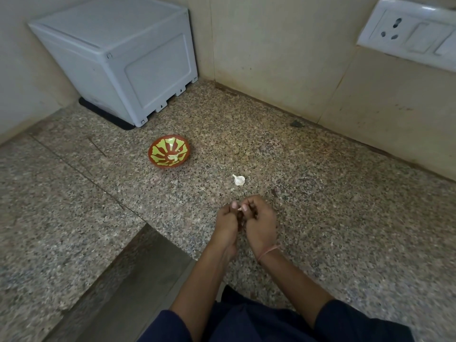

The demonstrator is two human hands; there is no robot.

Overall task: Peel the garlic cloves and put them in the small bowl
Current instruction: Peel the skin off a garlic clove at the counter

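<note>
Left hand [228,219] and right hand [262,218] pinch the garlic clove [239,208] between thumbtips; bowl [158,149] well apart.

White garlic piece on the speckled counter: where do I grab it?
Pinch the small white garlic piece from above, across its rounded fat end. It lies alone on the speckled stone counter, and its pointed tip looks too thin to hold.

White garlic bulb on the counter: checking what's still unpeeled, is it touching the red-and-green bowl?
Apart. The head view shows bare speckled counter between the white garlic bulb and the red-and-green patterned bowl.
</note>
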